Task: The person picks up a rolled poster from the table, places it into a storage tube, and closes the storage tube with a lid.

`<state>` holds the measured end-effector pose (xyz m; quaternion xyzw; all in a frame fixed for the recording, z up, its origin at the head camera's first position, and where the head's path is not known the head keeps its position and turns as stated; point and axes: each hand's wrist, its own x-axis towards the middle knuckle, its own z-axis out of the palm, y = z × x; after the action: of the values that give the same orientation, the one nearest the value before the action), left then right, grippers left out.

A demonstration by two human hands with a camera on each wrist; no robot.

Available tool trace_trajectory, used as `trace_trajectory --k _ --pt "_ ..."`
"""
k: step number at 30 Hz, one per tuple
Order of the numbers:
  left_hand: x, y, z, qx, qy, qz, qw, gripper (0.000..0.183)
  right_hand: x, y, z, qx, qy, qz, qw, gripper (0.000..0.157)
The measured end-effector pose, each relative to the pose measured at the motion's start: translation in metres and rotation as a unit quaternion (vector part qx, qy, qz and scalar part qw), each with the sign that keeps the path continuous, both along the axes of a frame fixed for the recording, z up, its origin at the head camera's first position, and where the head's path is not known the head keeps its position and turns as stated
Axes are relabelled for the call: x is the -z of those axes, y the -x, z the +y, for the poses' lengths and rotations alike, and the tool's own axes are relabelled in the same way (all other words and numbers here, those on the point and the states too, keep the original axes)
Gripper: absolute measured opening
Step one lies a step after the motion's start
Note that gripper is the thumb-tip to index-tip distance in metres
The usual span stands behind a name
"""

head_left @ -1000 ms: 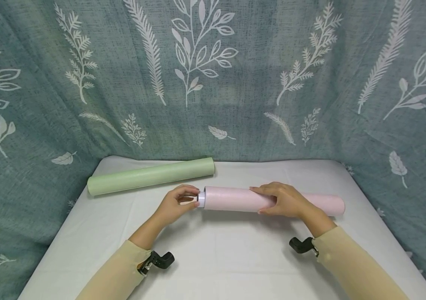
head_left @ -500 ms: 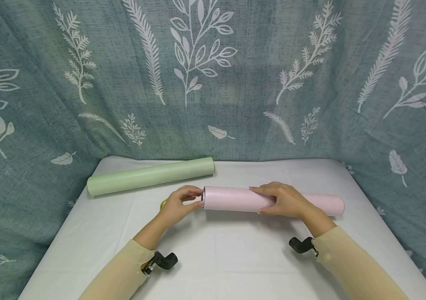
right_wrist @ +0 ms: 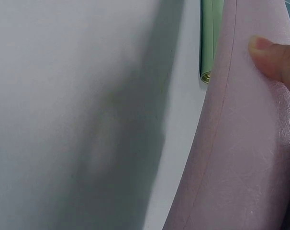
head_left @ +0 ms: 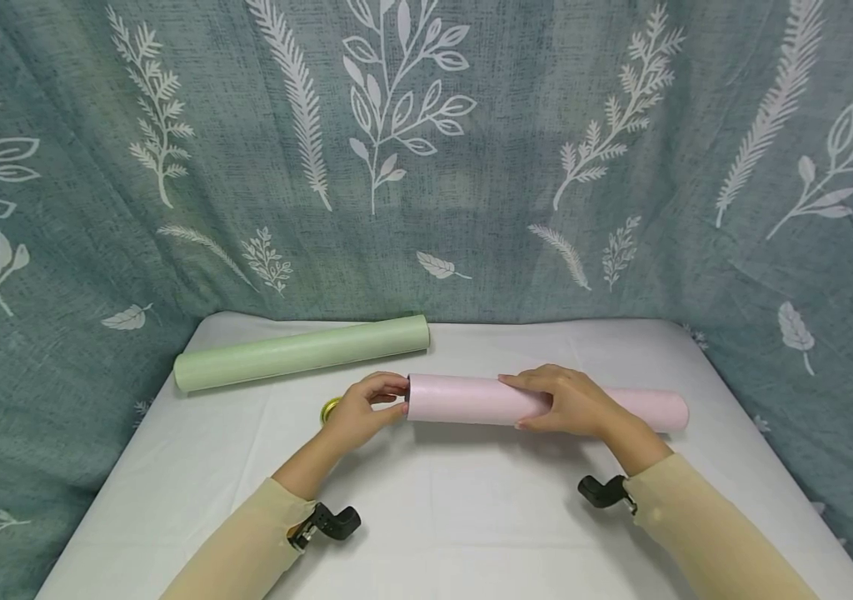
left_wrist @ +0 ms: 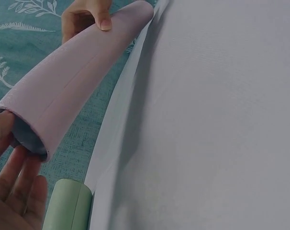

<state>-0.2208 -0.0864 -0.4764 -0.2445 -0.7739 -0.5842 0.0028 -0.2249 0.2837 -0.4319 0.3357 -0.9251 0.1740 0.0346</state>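
A pink tube [head_left: 464, 398] lies sideways in front of me, a little above the table, its shadow below. My right hand [head_left: 561, 400] grips it near the middle, thumb on the near side and fingers over the far side. At the tube's left mouth is my left hand [head_left: 361, 410], with thumb and fingertips bent at the rim. In the left wrist view, the left thumb [left_wrist: 2, 127] reaches just inside the dark opening [left_wrist: 29, 136] and fingers touch its lower edge. What lies deeper in the tube is hidden.
A green tube [head_left: 302, 354] lies at the back left of the white-covered table [head_left: 456, 517]. A small gold ring-shaped thing [head_left: 329, 408] shows partly behind my left hand. Patterned teal curtain [head_left: 501, 167] surrounds the back and sides.
The white cylinder end that stuck out of the pink tube has gone inside, as my left hand moved slightly right. The gold thing came into sight behind it. My right hand stayed still.
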Motion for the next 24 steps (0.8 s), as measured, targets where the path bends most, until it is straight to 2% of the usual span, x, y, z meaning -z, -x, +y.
trace_trajectory --k 12,20,24 --pt "0.000 -0.004 -0.004 -0.011 0.005 -0.005 0.9999 0.032 0.002 0.000 0.000 0.000 0.003 -0.001 1.000 0.071" --pt "0.004 -0.005 -0.017 -0.034 0.023 -0.012 0.9991 0.030 0.000 -0.001 0.004 0.002 0.006 0.004 1.000 0.071" --pt "0.002 -0.007 -0.024 -0.037 0.019 -0.011 0.9991 0.030 0.001 -0.001 0.006 0.004 0.003 0.005 1.000 0.071"
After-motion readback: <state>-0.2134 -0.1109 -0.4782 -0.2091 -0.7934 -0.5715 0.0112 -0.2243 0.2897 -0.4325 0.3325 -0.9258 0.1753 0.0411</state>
